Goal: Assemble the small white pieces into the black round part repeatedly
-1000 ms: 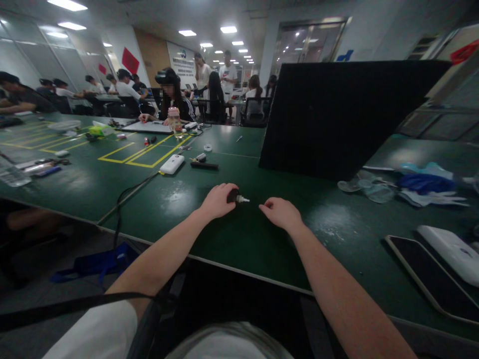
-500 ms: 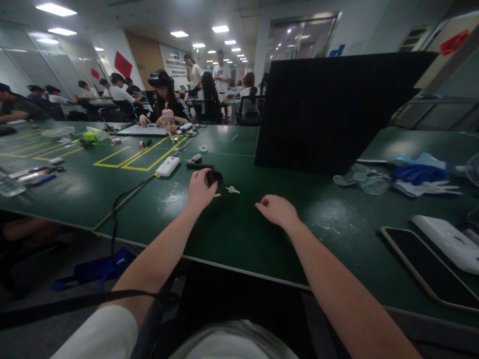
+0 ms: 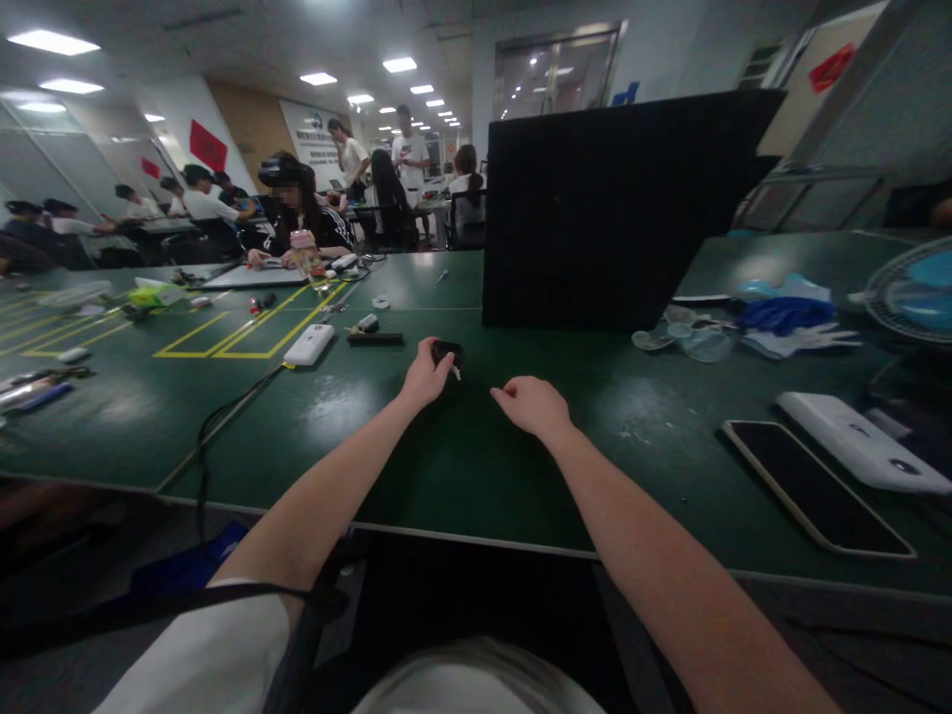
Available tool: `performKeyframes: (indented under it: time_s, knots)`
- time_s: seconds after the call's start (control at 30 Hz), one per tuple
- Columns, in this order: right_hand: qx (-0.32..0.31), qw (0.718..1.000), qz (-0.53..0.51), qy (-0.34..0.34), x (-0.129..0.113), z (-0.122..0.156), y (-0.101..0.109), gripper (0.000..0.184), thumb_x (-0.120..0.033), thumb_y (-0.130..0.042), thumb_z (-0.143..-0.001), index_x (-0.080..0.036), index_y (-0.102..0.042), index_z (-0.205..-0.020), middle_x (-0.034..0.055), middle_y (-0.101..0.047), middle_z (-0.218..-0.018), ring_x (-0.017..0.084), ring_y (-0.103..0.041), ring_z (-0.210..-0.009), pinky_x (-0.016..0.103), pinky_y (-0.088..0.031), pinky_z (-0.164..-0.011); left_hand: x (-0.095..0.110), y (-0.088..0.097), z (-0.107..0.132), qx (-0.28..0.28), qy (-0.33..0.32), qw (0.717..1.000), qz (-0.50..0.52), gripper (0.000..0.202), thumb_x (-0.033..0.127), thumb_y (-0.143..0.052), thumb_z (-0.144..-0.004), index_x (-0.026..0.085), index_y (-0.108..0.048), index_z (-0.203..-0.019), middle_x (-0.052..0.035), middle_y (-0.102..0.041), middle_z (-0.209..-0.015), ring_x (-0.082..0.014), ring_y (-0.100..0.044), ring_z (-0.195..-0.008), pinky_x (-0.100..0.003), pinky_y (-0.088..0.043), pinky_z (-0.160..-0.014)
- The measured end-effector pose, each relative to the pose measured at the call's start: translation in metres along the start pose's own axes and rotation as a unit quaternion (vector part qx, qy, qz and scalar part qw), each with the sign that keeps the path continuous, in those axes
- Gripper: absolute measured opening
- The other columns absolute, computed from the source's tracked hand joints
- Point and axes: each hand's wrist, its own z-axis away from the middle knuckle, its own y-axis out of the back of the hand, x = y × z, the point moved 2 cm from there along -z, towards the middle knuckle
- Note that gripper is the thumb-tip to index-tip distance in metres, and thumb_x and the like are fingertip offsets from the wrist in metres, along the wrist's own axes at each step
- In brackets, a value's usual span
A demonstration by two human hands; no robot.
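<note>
My left hand (image 3: 427, 377) is closed round a small black object (image 3: 447, 352) just above the green table, in the middle of the head view. What kind of object it is I cannot make out. A small white piece (image 3: 457, 374) shows at its lower edge; whether the two touch is unclear. To the right, apart from it, my right hand (image 3: 534, 407) hovers low over the table with thumb and fingers pressed together. Anything between those fingertips is too small or hidden to tell.
A large black panel (image 3: 595, 218) stands upright beyond my right hand. Left lie a white power bank (image 3: 308, 345) and a dark bar (image 3: 376, 339). A phone (image 3: 818, 486), another white device (image 3: 867, 441) and blue-white gloves (image 3: 792, 317) lie right. A person sits across the table.
The view has turned right. My left hand has moved rightward with the black object, which now partly hides the white piece. My right hand keeps its pinched shape.
</note>
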Motion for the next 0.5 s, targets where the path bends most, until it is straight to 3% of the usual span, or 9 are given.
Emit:
performKeyframes:
  time_s: [0.13, 0.27, 0.37, 0.5]
  knots:
    - [0.104, 0.992, -0.065, -0.042, 0.007, 0.003, 0.017, 0.055, -0.061, -0.034, -0.101, -0.020, -0.067, -0.084, 0.0082, -0.069, -0.080, 0.017, -0.062, -0.065, 0.029, -0.048, -0.058, 0.027, -0.034, -0.008, -0.086, -0.013, 0.996, -0.004, 0.053, 0.043, -0.050, -0.098, 0.017, -0.038, -0.142, -0.0149, -0.068, -0.121, -0.0232, -0.069, -0.101, -0.042, -0.054, -0.093]
    - [0.209, 0.975, -0.067, -0.032, 0.012, 0.009, 0.034, 0.067, -0.063, -0.019, -0.103, -0.018, -0.064, -0.085, 0.0090, -0.067, -0.077, 0.016, -0.059, -0.064, 0.028, -0.043, -0.058, 0.052, -0.057, 0.007, -0.168, -0.068, 0.983, -0.033, 0.052, 0.043, -0.052, -0.098, 0.017, -0.040, -0.142, -0.0157, -0.068, -0.121, -0.0248, -0.069, -0.101, -0.043, -0.055, -0.091]
    - [0.246, 0.969, -0.033, -0.013, 0.013, 0.012, 0.041, 0.069, -0.064, -0.015, -0.103, -0.018, -0.063, -0.084, 0.0083, -0.065, -0.075, 0.016, -0.057, -0.062, 0.027, -0.039, -0.058, 0.067, -0.060, 0.029, -0.231, -0.113, 0.964, -0.070, 0.055, 0.041, -0.060, -0.094, 0.019, -0.042, -0.141, -0.0153, -0.067, -0.122, -0.0271, -0.069, -0.103, -0.044, -0.055, -0.091]
    - [0.249, 0.968, -0.029, -0.010, 0.011, 0.013, 0.043, 0.069, -0.062, -0.013, -0.103, -0.018, -0.063, -0.084, 0.0087, -0.065, -0.076, 0.017, -0.057, -0.064, 0.028, -0.039, -0.059, 0.077, -0.049, 0.055, -0.243, -0.101, 0.964, -0.045, 0.054, 0.042, -0.056, -0.096, 0.020, -0.039, -0.142, -0.0143, -0.066, -0.122, -0.0260, -0.069, -0.104, -0.042, -0.056, -0.091]
